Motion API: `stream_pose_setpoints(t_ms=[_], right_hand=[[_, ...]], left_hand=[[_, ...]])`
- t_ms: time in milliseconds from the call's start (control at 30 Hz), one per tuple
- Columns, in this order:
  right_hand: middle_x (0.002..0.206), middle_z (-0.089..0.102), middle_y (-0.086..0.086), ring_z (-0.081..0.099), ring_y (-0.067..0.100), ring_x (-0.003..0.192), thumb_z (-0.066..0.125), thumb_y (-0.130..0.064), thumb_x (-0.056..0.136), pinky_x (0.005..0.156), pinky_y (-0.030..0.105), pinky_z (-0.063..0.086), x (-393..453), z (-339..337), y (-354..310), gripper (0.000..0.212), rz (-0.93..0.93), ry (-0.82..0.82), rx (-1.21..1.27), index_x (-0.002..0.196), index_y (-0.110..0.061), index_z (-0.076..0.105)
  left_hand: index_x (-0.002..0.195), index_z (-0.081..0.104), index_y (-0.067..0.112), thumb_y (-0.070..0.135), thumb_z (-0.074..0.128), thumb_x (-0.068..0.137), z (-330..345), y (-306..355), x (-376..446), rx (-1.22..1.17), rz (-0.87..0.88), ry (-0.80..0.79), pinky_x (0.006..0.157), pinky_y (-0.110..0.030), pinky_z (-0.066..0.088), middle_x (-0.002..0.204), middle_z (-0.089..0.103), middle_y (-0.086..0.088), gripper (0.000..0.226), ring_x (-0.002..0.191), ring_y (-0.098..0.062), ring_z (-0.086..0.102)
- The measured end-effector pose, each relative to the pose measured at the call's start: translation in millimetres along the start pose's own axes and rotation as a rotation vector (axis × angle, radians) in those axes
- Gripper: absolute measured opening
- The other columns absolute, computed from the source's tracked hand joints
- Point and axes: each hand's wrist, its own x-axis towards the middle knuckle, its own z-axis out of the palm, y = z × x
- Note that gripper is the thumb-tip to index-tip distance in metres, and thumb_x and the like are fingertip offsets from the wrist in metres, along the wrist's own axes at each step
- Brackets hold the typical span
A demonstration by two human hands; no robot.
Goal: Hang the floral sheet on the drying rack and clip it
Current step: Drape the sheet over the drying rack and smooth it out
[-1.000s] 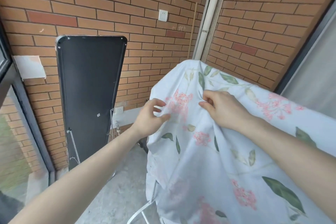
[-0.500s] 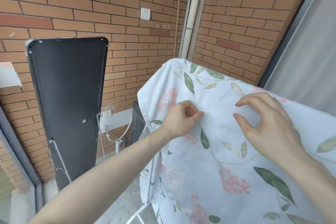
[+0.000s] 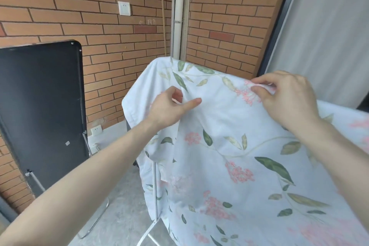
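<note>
1. White cotton floral sheet with pink blossoms and green leaves point(image 3: 229, 146): draped over the white metal drying rack point(image 3: 154, 189), hanging down its near side.
2. Left hand point(image 3: 167, 108): laid on the sheet near the upper left corner, index finger stretched out, thumb apart from it, pinching nothing.
3. Right hand point(image 3: 287, 96): at the top fold, thumb and fingers pinching a small ridge of cloth.
4. Nearby: black folded table panel with chrome legs point(image 3: 42, 106) leaning against the red brick wall point(image 3: 60, 6); white wall socket point(image 3: 124, 8); pale drainpipe point(image 3: 178, 12) in the corner; grey curtain point(image 3: 329, 36) at right.
5. Hidden: nearly all of the rack under the cloth, only 1 upright and a foot showing; sheet cut off at right and bottom edges.
</note>
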Motion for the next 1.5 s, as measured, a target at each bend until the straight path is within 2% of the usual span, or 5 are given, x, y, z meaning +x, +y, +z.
stream_pose_setpoints(t_ms=[167, 400, 867, 1334, 1501], right_hand=[[0.087, 0.072, -0.007, 0.066, 0.027, 0.091, 0.071, -0.032, 0.094, 0.076, 0.038, 0.051, 3, -5, 8, 0.007, -0.017, 0.069, 0.006, 0.092, -0.029, 0.077], [0.083, 0.060, -0.001, 0.052, 0.027, 0.084, 0.073, -0.023, 0.096, 0.077, 0.034, 0.033, -31, 8, 13, 0.008, -0.330, 0.236, -0.026, 0.094, -0.016, 0.077], [0.078, 0.055, 0.001, 0.051, 0.026, 0.076, 0.068, -0.019, 0.095, 0.069, 0.039, 0.045, -98, 40, 20, 0.013, -0.425, 0.068, -0.004, 0.091, -0.014, 0.079], [0.078, 0.051, -0.003, 0.049, 0.024, 0.076, 0.058, -0.024, 0.097, 0.069, 0.038, 0.044, -148, 63, 15, 0.020, -0.451, -0.094, 0.026, 0.087, -0.018, 0.075], [0.081, 0.055, -0.003, 0.051, 0.025, 0.077, 0.059, -0.025, 0.098, 0.072, 0.040, 0.045, -156, 55, 28, 0.020, -0.319, -0.033, 0.088, 0.091, -0.017, 0.077]], left_hand=[[0.080, 0.063, 0.024, 0.042, 0.071, 0.090, 2, 4, 19, 0.054, 0.119, 0.130, 0.075, -0.037, 0.057, 0.078, 0.067, 0.011, 0.022, 0.077, -0.017, 0.066], [0.072, 0.050, 0.021, 0.035, 0.068, 0.090, -21, -25, -11, 0.266, 0.292, 0.140, 0.065, -0.041, 0.055, 0.068, 0.063, 0.003, 0.029, 0.073, -0.024, 0.064], [0.070, 0.045, 0.020, 0.023, 0.073, 0.086, -6, -74, -54, 0.486, 0.403, 0.032, 0.056, -0.038, 0.048, 0.065, 0.056, 0.005, 0.033, 0.065, -0.028, 0.053], [0.076, 0.052, 0.016, 0.024, 0.067, 0.089, 20, -127, -68, 0.697, 0.171, -0.276, 0.059, -0.033, 0.037, 0.078, 0.061, 0.003, 0.021, 0.076, -0.027, 0.058], [0.073, 0.060, 0.022, 0.031, 0.065, 0.087, 4, -203, -96, 0.641, -0.161, -0.353, 0.070, -0.036, 0.049, 0.075, 0.066, 0.009, 0.017, 0.078, -0.020, 0.064]])
